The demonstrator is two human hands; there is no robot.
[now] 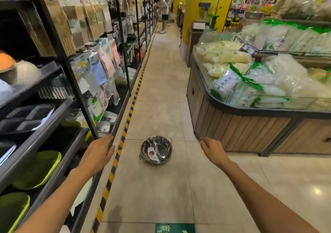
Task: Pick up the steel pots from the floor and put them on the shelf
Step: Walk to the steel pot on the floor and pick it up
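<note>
On the aisle floor [161,89], between both arms: one steel pot [155,149], upright, not yet lifted. Left hand [97,154] and right hand [213,150] spread, holding nothing. Shelf [53,118] alongside at left; placement outstanding, task barely begun.
</note>
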